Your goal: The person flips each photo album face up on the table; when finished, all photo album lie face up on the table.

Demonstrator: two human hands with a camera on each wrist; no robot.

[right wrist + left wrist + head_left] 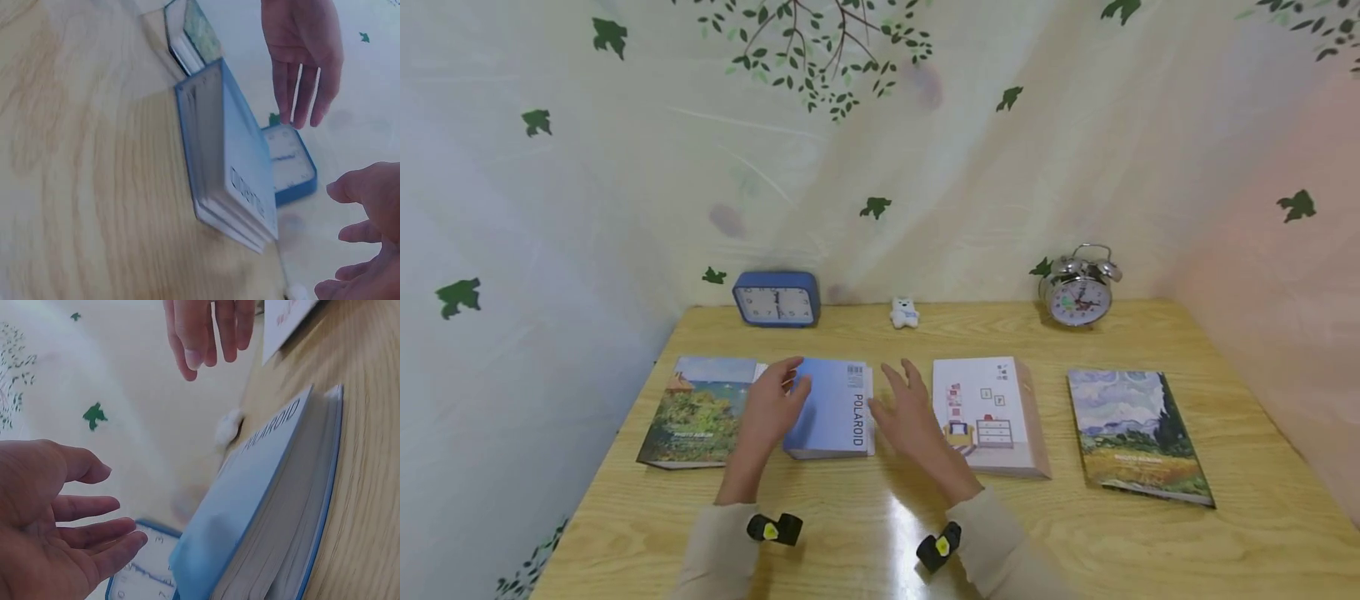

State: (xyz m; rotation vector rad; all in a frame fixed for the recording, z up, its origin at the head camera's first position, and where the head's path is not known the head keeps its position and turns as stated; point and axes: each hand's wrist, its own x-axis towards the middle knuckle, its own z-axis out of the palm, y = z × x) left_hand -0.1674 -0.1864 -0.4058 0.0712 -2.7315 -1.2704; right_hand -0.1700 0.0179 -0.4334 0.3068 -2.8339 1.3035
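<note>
A blue photo album (826,404) marked POLAROID lies on the table between both hands. Over its left edge hovers my left hand (772,407), fingers loosely bent and apart from the cover. My right hand (912,418) is in the air past the album's right edge, fingers spread, holding nothing. In the left wrist view the album (250,481) shows its thick page edges, and a gap separates it from the left hand (69,525). The right wrist view also has both the right hand (369,237) and the left hand (304,56) off the album.
A landscape photo album (700,408) lies at left, a white album (977,392) right of centre, and another painted album (1135,433) at far right. Along the back stand a blue clock (777,300), a small white bear figure (904,313) and a silver alarm clock (1078,296).
</note>
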